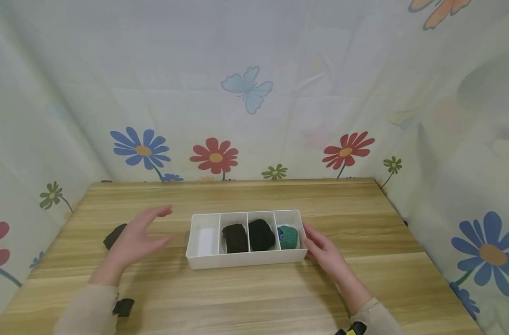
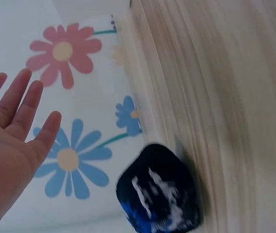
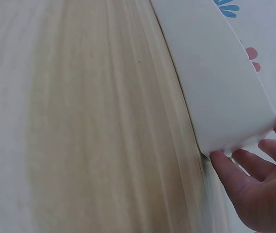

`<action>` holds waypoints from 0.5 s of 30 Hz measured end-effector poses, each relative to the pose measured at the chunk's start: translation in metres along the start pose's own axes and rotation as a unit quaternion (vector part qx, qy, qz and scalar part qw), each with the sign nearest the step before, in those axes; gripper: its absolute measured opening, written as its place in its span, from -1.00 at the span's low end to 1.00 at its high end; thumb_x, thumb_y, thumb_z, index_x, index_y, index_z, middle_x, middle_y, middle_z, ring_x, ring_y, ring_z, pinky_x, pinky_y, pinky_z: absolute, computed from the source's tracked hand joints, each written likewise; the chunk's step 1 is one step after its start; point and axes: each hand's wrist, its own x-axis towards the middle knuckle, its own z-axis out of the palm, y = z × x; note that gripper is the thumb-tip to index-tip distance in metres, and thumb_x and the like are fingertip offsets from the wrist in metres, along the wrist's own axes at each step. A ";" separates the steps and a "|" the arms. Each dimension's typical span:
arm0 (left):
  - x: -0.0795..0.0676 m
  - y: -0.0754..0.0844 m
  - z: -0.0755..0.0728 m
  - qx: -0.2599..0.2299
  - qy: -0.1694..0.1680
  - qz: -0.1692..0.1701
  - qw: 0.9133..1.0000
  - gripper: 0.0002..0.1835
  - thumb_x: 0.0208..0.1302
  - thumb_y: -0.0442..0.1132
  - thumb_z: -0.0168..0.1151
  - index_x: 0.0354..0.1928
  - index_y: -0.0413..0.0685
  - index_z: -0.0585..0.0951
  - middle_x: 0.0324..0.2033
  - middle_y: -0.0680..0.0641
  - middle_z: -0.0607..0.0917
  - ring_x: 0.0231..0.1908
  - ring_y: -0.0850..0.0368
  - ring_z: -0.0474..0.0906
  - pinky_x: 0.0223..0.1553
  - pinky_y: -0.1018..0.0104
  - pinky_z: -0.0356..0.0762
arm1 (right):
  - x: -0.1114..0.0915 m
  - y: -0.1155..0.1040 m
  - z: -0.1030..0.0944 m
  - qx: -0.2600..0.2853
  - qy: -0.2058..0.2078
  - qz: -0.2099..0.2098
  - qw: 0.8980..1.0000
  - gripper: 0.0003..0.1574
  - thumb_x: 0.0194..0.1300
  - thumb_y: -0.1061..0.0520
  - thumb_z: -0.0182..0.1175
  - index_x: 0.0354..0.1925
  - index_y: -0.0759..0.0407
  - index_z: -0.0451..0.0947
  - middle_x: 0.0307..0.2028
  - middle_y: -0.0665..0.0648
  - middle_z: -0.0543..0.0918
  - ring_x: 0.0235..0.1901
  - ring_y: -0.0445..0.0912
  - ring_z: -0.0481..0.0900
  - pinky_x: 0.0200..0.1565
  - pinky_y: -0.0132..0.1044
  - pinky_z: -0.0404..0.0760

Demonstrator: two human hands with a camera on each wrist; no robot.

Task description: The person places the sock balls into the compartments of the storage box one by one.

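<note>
A white divided box (image 1: 246, 259) sits on the table. Its leftmost compartment holds nothing; then come a dark brown rolled sock (image 1: 235, 238), a black rolled sock (image 1: 261, 235) and, at the right end, a green ribbed one (image 1: 288, 238). My right hand (image 1: 325, 255) touches the box's right end, with fingertips against the end wall (image 3: 225, 77) in the right wrist view. Left of the box my left hand (image 1: 132, 239) hovers, fingers spread and nothing held. Partly hidden behind it lies a dark rolled sock (image 1: 113, 236), whose blue and white pattern shows in the left wrist view.
The wood-grain table (image 1: 237, 302) reaches back to a white curtain (image 1: 187, 93) printed with flowers and butterflies. The curtain also hangs along the left and right sides. A dark band (image 1: 123, 307) is at the left wrist.
</note>
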 end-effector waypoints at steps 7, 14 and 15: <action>-0.015 -0.024 -0.016 0.007 0.058 -0.013 0.998 -0.14 0.06 -0.24 0.54 0.42 -0.09 0.35 0.16 -0.21 0.58 0.15 -0.20 0.42 0.20 0.35 0.27 | 0.000 0.000 -0.001 -0.002 -0.003 0.004 1.000 -0.35 0.54 0.21 -0.01 0.50 0.23 0.14 0.41 0.37 0.26 0.35 0.21 0.27 0.17 -0.03 0.50; -0.026 -0.039 -0.030 0.005 0.072 -0.040 0.997 -0.16 0.11 -0.22 0.51 0.42 -0.17 0.33 0.17 -0.29 0.56 0.16 -0.30 0.39 0.13 0.65 0.08 | -0.001 -0.002 -0.001 -0.002 -0.001 0.006 1.000 -0.35 0.54 0.19 0.00 0.50 0.22 0.14 0.41 0.36 0.26 0.36 0.21 0.26 0.18 -0.01 0.48; -0.027 -0.042 -0.032 0.008 0.072 -0.043 0.996 -0.15 0.11 -0.21 0.51 0.43 -0.17 0.33 0.17 -0.29 0.55 0.16 -0.31 0.38 0.13 0.67 0.07 | -0.001 -0.002 -0.001 -0.002 0.000 0.005 1.000 -0.35 0.54 0.19 0.00 0.50 0.22 0.14 0.41 0.36 0.26 0.36 0.21 0.26 0.19 -0.01 0.48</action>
